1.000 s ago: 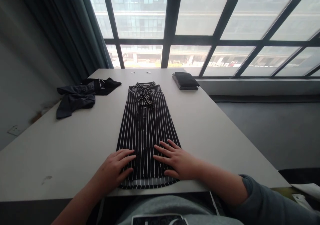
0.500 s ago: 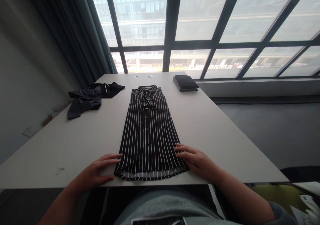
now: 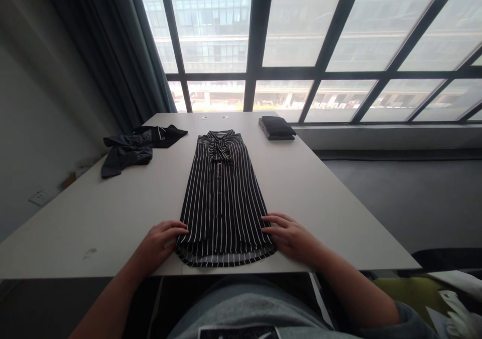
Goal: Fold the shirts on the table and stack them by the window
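A black blouse with white stripes (image 3: 226,198) lies lengthwise on the white table, folded narrow, its collar and tied bow away from me and its curved hem near the front edge. My left hand (image 3: 160,241) is closed on its lower left side, fingers over the cloth and thumb hidden. At the lower right side, my right hand (image 3: 291,236) is closed on the edge in the same way, with its thumb out of sight beneath. Between the hands, the lighter inside of the back panel shows at the hem.
Crumpled dark clothes (image 3: 130,148) lie at the left of the white table (image 3: 312,203). A folded dark stack (image 3: 276,128) sits at the far right. Beyond the table are a window and a dark curtain (image 3: 101,47). Below, right, stands a green seat (image 3: 402,294) with white items.
My left hand has moved right onto the blouse's edge, its thumb going out of sight. My right hand has shifted slightly left. The lower sides of the blouse have drawn in a little.
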`<state>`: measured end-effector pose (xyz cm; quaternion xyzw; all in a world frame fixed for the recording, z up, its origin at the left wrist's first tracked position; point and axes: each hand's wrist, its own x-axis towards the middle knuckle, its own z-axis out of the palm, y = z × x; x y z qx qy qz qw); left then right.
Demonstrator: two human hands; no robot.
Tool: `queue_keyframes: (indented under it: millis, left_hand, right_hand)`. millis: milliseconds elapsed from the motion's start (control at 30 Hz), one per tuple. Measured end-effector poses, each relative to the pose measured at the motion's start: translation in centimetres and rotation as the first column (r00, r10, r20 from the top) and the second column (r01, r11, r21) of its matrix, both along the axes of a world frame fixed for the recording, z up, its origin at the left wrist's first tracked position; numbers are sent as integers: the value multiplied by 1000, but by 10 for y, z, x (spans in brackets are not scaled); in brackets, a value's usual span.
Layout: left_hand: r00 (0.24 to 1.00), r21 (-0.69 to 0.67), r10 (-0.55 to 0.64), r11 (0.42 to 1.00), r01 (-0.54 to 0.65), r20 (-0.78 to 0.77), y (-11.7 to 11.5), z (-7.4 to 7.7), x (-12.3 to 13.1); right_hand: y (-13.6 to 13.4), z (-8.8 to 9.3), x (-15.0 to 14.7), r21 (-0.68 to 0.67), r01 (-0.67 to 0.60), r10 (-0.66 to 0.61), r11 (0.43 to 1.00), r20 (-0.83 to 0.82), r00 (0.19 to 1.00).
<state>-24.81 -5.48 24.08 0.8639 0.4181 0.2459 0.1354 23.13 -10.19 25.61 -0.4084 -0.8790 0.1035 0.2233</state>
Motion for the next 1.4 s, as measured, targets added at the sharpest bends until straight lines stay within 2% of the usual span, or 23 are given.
queue_keyframes:
  millis: [133,367,433,567,633,800,900,1067,1200,1400]
  left_hand:
    - [997,-4,-77,997,77,-29,-2,6,2]
    - [973,-18,-209,978,208,-101,1,5,-3]
    - [974,39,-198,978,203,-107,1,2,-2]
    - [994,225,-73,970,89,-78,-3,-1,3]
    - [996,266,-60,961,77,-71,-5,0,5]
    - [981,216,-174,958,189,-89,-7,6,11]
    - [975,195,-202,956,217,-98,-10,8,13]
    - [977,244,-201,947,211,-66,-19,9,16]
    - [980,230,-199,952,200,-28,-24,9,17]
    - [984,130,-180,975,179,-10,-34,17,11]
  right_hand:
    - [0,4,1,-47,-67,68,997,16,998]
    - [5,-1,1,-36,-51,50,998,-51,997]
    - [6,1,1,-53,-52,50,997,-38,998]
    - [5,2,1,-73,-37,39,997,26,999]
    - [5,0,1,-58,-52,54,997,36,998]
    - [3,-5,-10,0,-82,82,997,-19,996]
    - [3,-4,-18,-4,-93,93,996,-31,995]
    - [5,-9,-17,-8,-128,127,992,-104,986]
    - [3,-13,-11,12,-140,140,990,-154,978]
    - [-11,2,-13,-67,-162,148,984,-179,973]
